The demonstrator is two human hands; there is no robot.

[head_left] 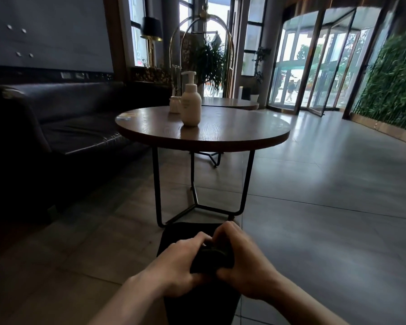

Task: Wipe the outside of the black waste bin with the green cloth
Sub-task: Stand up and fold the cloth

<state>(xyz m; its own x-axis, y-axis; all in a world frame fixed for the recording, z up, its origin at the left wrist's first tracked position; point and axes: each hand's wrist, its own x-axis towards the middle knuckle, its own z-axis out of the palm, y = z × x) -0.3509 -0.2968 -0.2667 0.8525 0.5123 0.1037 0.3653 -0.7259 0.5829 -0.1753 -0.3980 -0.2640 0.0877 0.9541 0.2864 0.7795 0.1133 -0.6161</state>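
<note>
1. Both hands are low in the view, close together, right over the black waste bin (174,233) on the tiled floor (314,207).
2. The left hand (181,266) has its grip closed: fingers curl over a dark bundle, the green cloth (212,259), which looks nearly black in this dim light.
3. The right hand (242,261) is closed on the same cloth from the other side, knuckles up, its fingertips meeting the left hand's at the top of the bundle.
4. The cloth sits squeezed between the two grips, bunched up, right above the bin's top; whether it touches the bin I cannot tell.
5. The bin shows beyond and below the hands, its dark side running down between the forearms.
6. Just beyond the grips stands a round wooden bench (220,134) on black metal legs, with a pale pump bottle (190,104) upright on top.
7. To the left of the hands there is a dark leather sofa (68,118); far off to the right, glass doors (314,66).
</note>
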